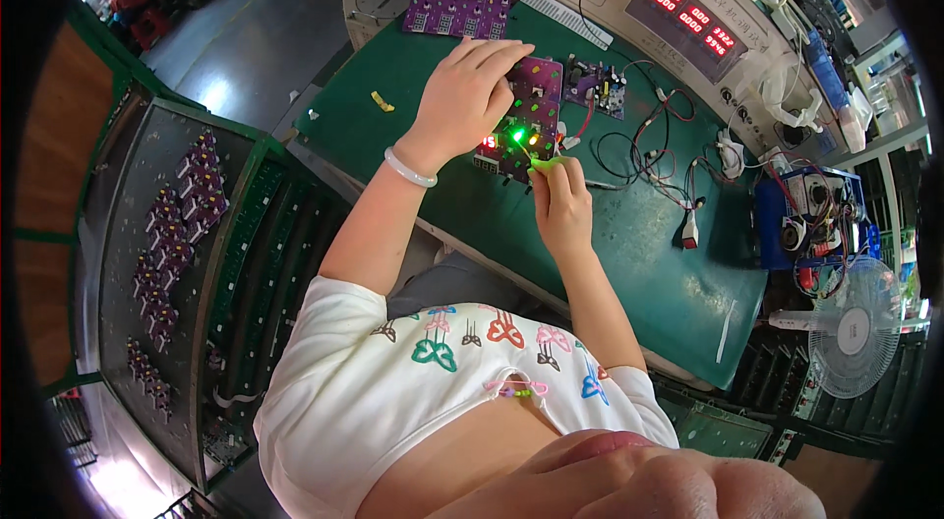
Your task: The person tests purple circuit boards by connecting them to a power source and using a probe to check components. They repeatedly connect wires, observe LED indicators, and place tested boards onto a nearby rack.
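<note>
L hand [470, 96] pressing flat, pinning purple lit circuit board [531, 116]; R hand [560, 204] pinching small green tool [547, 163] just below. Keeping board steady, tip light.

Red-digit readout panel [694, 20], dark rect., on beige tester top right; small red display [488, 143] on purple board.

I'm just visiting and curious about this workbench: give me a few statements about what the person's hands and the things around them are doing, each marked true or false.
1. The left hand lies flat on a purple circuit board. True.
2. The board shows no lights. False: a green light glows on it.
3. The right hand pinches a small green-tipped tool at the board's edge. True.
4. The white fan stands left of the person. False: it stands at the right.
</note>
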Demonstrator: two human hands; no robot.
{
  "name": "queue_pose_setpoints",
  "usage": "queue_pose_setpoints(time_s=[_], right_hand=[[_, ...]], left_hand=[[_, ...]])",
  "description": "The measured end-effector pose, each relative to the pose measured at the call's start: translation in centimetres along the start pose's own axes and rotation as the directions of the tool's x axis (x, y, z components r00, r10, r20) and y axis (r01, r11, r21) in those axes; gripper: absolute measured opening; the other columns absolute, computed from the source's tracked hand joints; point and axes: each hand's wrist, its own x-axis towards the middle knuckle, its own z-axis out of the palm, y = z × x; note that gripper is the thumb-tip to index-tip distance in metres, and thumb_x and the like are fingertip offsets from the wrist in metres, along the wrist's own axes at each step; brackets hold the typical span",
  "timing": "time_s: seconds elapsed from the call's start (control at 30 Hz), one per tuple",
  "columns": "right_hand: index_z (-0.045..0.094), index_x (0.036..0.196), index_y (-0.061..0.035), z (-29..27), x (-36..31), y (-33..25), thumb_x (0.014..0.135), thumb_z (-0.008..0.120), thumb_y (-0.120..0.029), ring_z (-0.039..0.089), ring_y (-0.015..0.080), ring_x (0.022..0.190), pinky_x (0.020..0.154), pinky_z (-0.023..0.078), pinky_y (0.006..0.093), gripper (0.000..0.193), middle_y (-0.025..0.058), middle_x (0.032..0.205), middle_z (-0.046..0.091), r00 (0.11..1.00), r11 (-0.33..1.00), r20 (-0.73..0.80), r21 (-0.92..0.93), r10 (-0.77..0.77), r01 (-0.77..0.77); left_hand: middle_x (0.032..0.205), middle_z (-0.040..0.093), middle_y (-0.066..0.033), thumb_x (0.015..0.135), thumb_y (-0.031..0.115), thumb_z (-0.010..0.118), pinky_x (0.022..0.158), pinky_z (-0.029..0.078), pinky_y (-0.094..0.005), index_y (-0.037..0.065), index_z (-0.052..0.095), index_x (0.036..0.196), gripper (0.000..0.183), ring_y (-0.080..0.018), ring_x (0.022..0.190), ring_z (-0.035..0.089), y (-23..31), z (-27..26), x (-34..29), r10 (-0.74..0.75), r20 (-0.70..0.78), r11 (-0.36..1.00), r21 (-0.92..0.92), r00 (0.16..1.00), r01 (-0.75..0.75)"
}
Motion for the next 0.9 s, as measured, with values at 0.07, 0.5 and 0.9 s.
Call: queue_pose_setpoints(time_s=[0.07, 0.5, 0.9], right_hand=[[0.062, 0.100, -0.0022, -0.1, 0.2, 0.2, 0.091, 0.072, -0.004, 0.064, 0.0335, 0.088, 0.068, 0.056, 0.0422, 0.013, 0.0132, 0.098, 0.059, 0.999, 0.999, -0.016, 0.012, -0.029, 0.029], [0.065, 0.106, -0.0053, -2.9, 0.4, -0.8, 0.089, 0.074, -0.008, 0.065, 0.0331, 0.085, 0.064, 0.055, 0.0402, 0.019, 0.0123, 0.102, 0.058, 0.991, 1.000, 0.130, 0.013, -0.004, 0.003], [0.073, 0.118, -0.0128, -19.5, -8.4, 17.7, 0.096, 0.072, -0.024, 0.048, 0.0161, 0.054, 0.056, 0.042, 0.0321, 0.026, 0.0073, 0.062, 0.054, 0.729, 0.679, -0.191, -0.269, 0.658, -0.683]], left_hand=[[0.126, 0.068, -0.0131, 0.088, 0.001, 0.055, 0.103, 0.048, -0.0434, 0.006, 0.064, 0.130, 0.044, -0.0334, 0.114, 0.062, 0.0, 0.1, 0.0, -0.005, 0.000, 1.000, 0.001, 1.000, 0.005], [0.126, 0.068, -0.0115, 0.087, 0.001, 0.056, 0.099, 0.050, -0.0422, 0.007, 0.065, 0.130, 0.044, -0.0330, 0.111, 0.062, 0.1, 0.2, 0.1, -0.011, 0.028, 1.000, -0.009, 1.000, 0.011], [0.127, 0.071, -0.0101, 0.092, 0.035, 0.076, 0.109, 0.043, -0.0402, 0.005, 0.069, 0.123, 0.044, -0.0297, 0.122, 0.062, -1.1, 0.4, 0.1, 0.040, 0.034, 0.985, -0.169, 0.999, -0.034]])
